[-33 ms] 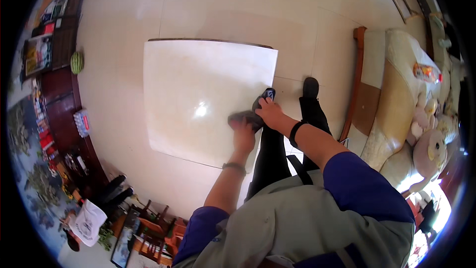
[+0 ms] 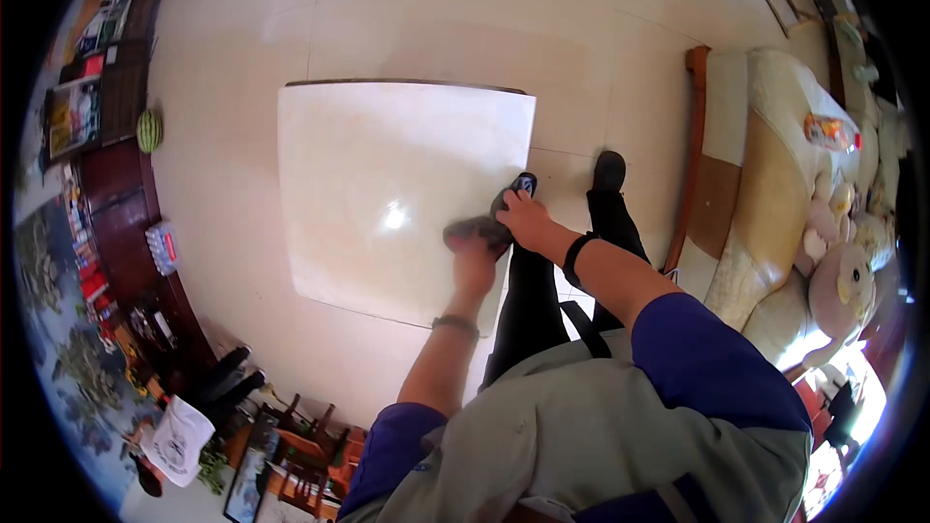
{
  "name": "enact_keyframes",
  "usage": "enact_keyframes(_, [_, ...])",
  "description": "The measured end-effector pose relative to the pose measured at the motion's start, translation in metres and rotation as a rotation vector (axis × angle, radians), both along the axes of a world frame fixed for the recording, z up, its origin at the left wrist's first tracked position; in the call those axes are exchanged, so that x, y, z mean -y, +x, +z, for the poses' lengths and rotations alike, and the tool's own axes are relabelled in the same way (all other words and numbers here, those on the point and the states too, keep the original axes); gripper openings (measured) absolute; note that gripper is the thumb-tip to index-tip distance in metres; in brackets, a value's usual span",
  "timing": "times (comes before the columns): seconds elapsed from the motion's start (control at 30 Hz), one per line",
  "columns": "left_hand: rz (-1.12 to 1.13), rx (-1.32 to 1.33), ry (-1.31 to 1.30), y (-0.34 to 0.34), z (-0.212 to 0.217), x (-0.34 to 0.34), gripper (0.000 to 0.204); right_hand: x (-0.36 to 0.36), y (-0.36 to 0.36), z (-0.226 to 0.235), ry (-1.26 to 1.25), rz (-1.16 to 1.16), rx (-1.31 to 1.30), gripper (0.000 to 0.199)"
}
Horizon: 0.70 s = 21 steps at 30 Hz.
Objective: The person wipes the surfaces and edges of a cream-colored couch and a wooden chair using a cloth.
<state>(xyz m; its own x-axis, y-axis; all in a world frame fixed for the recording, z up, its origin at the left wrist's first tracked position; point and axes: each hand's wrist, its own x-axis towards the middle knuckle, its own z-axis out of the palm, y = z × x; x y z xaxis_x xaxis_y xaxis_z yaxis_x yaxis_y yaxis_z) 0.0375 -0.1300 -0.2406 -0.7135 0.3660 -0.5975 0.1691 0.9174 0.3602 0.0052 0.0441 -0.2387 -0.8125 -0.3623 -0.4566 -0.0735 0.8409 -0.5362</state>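
Observation:
A dark grey, cloth-like thing (image 2: 471,230) lies bunched over the near right part of a white tabletop (image 2: 387,155). My left hand (image 2: 473,266) grips its near side, with the fingertips partly hidden in the folds. Beside it my right hand (image 2: 524,217) has bent fingers closed on the right part of the same dark thing, at the table's right edge. Just beyond those fingers a dark end with a bluish patch (image 2: 526,181) shows; whether it belongs to the same thing I cannot tell.
My dark shoe (image 2: 609,171) stands on the tiled floor right of the table. A sofa with a wooden edge (image 2: 694,126) lines the right side, holding plush toys (image 2: 841,281) and a bottle (image 2: 828,132). Along the left are a dark cabinet (image 2: 114,189), a watermelon (image 2: 149,131) and a bottle pack (image 2: 163,247).
The view has shifted slightly, so the table's far edge sits a little lower in the picture. Both hands keep their hold on the dark grey thing, with hardly any movement.

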Motion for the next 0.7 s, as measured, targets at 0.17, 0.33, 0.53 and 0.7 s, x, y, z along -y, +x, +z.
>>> enact_keyframes(0.17, [0.403, -0.068, 0.243, -0.051, 0.026, -0.012, 0.021, -0.029, -0.018, 0.038, -0.02, -0.314, 0.177, 0.038])
enact_keyframes(0.33, [0.425, 0.066, 0.461, -0.089, 0.054, -0.07, 0.026, -0.101, -0.022, 0.065, -0.073, -0.486, 0.197, 0.047])
enact_keyframes(0.53, [0.008, -0.09, 0.48, -0.094, 0.103, -0.158, 0.027, -0.185, -0.005, 0.089, -0.182, -0.773, 0.046, 0.045])
enact_keyframes(0.7, [0.009, -0.175, 0.446, -0.11, 0.106, -0.218, 0.02, -0.241, 0.022, 0.105, -0.263, -0.89, -0.263, 0.037])
